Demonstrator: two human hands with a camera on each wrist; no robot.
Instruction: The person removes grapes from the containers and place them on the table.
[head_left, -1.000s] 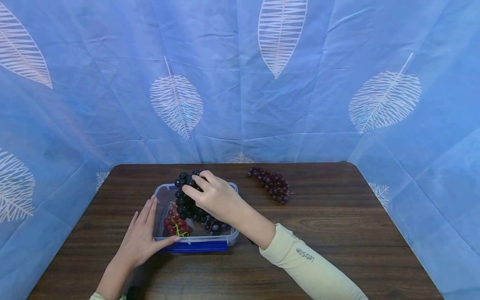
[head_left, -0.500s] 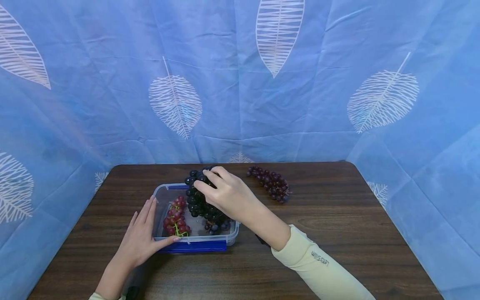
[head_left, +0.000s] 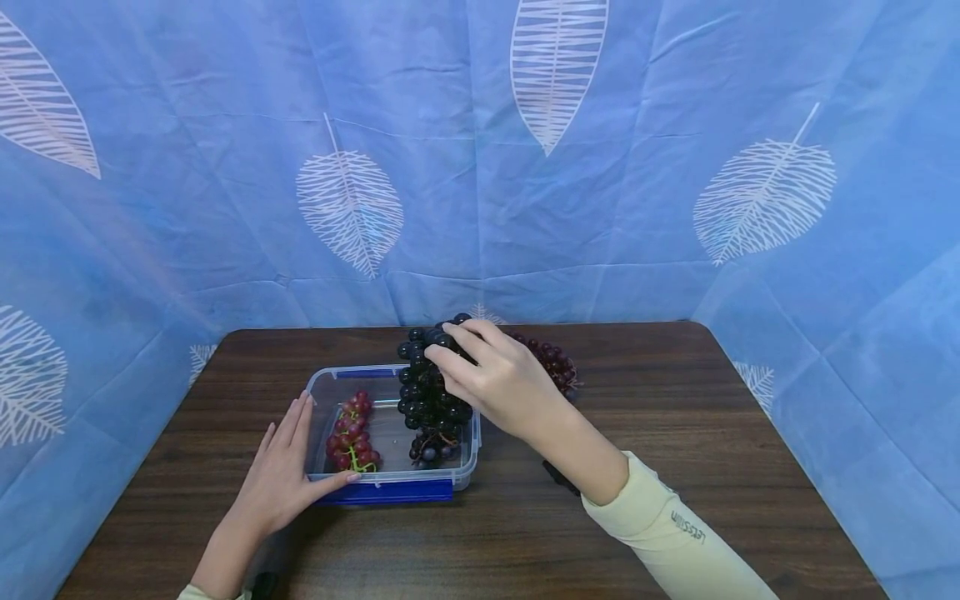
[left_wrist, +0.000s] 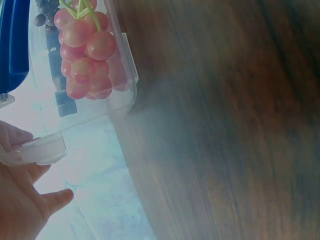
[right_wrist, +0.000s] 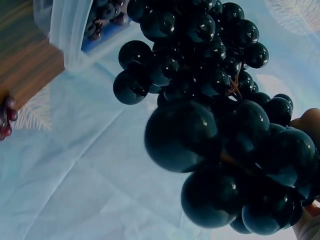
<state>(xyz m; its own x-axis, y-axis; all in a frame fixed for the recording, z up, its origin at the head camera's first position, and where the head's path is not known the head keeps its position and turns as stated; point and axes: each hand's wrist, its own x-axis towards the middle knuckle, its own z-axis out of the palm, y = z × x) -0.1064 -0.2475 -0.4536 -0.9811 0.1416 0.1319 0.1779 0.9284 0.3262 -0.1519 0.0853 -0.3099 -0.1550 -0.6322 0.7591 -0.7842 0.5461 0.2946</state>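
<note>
My right hand point(head_left: 510, 379) grips a big bunch of black grapes point(head_left: 423, 387), raised over the right part of a clear plastic box point(head_left: 468, 479) with blue clips. In the right wrist view the black grapes point(right_wrist: 185, 135) fill the middle, with fingertips at the right edge. My left hand point(head_left: 281, 471) rests against the box's left side, fingers straight along it and thumb on the front rim. Inside the box a bunch of red grapes point(head_left: 352, 433) with a green stem lies at the left. A smaller bunch of dark grapes point(head_left: 431, 450) lies at the right front, partly hidden.
Behind my right hand a bunch of dark red grapes point(head_left: 555, 362) lies on the brown wooden table point(head_left: 675, 433), partly covered by the hand. A blue cloth point(head_left: 480, 208) with white leaf prints hangs behind the table.
My right hand has moved right and up with the black grapes, from over the middle of the box to its right side. More of the red grapes shows. The left hand stays put.
</note>
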